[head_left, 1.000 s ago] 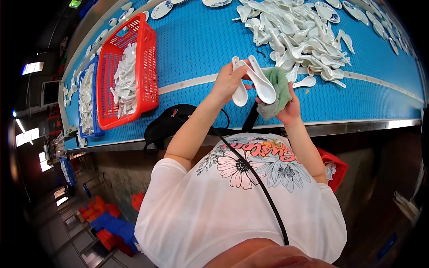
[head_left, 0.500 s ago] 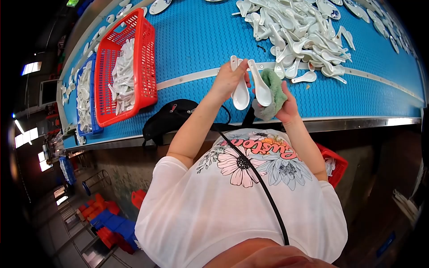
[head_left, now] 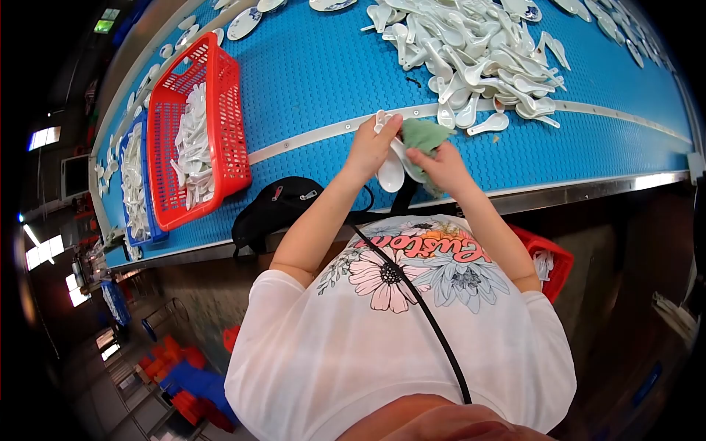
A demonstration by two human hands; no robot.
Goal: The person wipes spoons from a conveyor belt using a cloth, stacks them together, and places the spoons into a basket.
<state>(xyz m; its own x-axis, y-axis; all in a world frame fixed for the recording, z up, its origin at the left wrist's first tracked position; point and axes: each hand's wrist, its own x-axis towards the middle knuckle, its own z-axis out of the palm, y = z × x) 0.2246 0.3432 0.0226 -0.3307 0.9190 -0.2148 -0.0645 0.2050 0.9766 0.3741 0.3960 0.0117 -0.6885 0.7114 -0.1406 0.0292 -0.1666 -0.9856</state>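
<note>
My left hand (head_left: 370, 149) is closed around the handles of white ceramic soup spoons. The front spoon (head_left: 390, 175) hangs with its bowl downward, and part of a second spoon shows beside it, running behind the cloth. My right hand (head_left: 443, 169) is closed on a green cloth (head_left: 426, 135), its thumb pressing the cloth at the second spoon. Most of that spoon's bowl is hidden by the cloth and fingers. Beyond my hands, a large heap of white spoons (head_left: 478, 55) lies on the blue belt (head_left: 294, 95).
To the left stand a red basket (head_left: 229, 125) and a blue basket (head_left: 156, 224), both holding spoons. A black bag (head_left: 272, 213) lies at the belt's near edge. Plates (head_left: 245, 23) sit at the far side. Another red basket (head_left: 559, 272) is below the edge, right.
My right hand has turned over and moved left, bringing the cloth around the second spoon. Both hands are closer together. The whole view has shifted slightly.
</note>
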